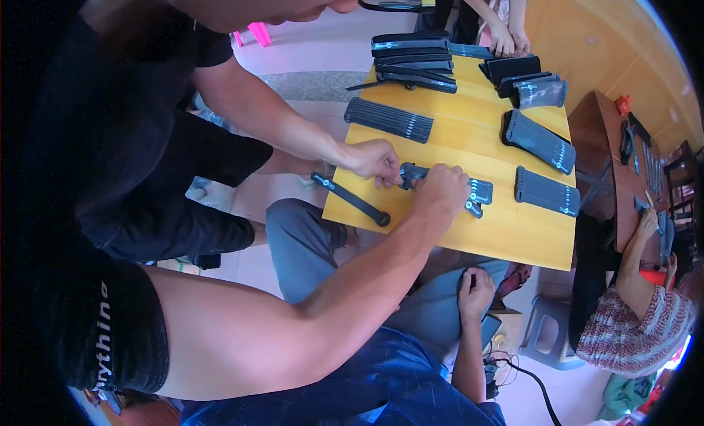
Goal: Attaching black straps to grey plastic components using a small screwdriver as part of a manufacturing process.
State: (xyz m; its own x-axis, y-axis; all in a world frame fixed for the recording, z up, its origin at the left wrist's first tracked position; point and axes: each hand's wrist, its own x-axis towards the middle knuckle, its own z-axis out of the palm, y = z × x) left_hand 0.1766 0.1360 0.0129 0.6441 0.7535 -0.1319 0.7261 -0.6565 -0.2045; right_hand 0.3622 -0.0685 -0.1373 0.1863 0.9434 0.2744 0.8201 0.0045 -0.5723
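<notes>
Black, soft-looking cloth covers a co-worker (128,330) leaning in from our left. Next, one dark strap (352,198) with rounded ends slants across the near left corner of a smooth yellow table (513,235). The co-worker's far hand (378,162) bunches its fingertips at a small dark piece (408,173); beyond it lie a flat, ribbed pack of strips (389,120) and a thick dark stack (414,63). The co-worker's near hand (440,185) covers part of a glossy dark bundle (480,190) mid-table. Below, our right hand (475,295) rests, fingers curled, on our grey trousers (433,312); we cannot tell whether it grips anything, nor how our left hand is held. Rightward, two fanned, ridged packs (546,191) lie near the table's right edge.
</notes>
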